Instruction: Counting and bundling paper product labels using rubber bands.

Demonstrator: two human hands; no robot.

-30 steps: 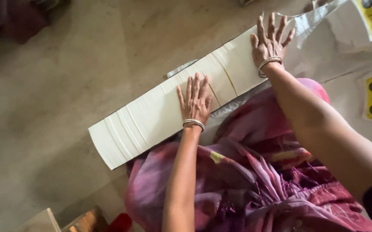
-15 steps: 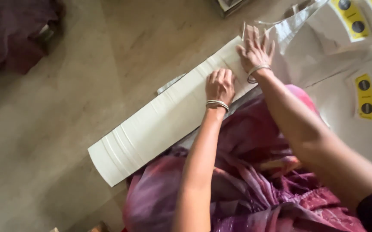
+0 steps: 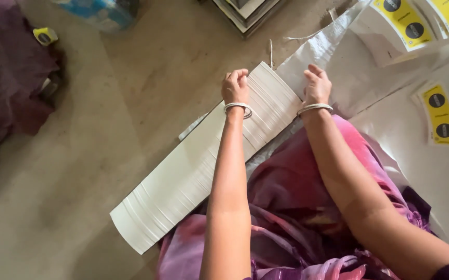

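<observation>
At the far left a heap of dark purple cloth (image 3: 6, 78) lies on the beige stone floor (image 3: 79, 171), with a small yellow tape-measure-like object (image 3: 44, 35) beside its top edge. Further right, at the top, sits a blue plastic packet (image 3: 100, 11).

Across the middle runs the long fanned stack of white card sheets (image 3: 183, 181), lying diagonally on the floor from lower left to upper right, its near edge against the person's pink and purple garment (image 3: 297, 207). The left hand (image 3: 235, 85), with a silver bangle at the wrist, is curled shut over the stack's far upper corner. The right hand (image 3: 317, 85), also bangled, grips the stack's upper right end where it meets a silvery-white woven sack (image 3: 338, 57); its fingers are folded down over the edge. Above lies a pile of flat grey boards (image 3: 245, 10), and to the right curved white sleeves with yellow labels (image 3: 437, 111) are spread out.

The sheets are only loosely fanned, so I judge that lifting or pushing from 1 end could let the lower end slide apart across the floor, or bend the top sheets where the fingers pinch.

Compared with 0.5 s ago, both hands have moved up to the stack's upper end and closed on it; 1 s ago they lay flat, fingers spread, on the sheets.
</observation>
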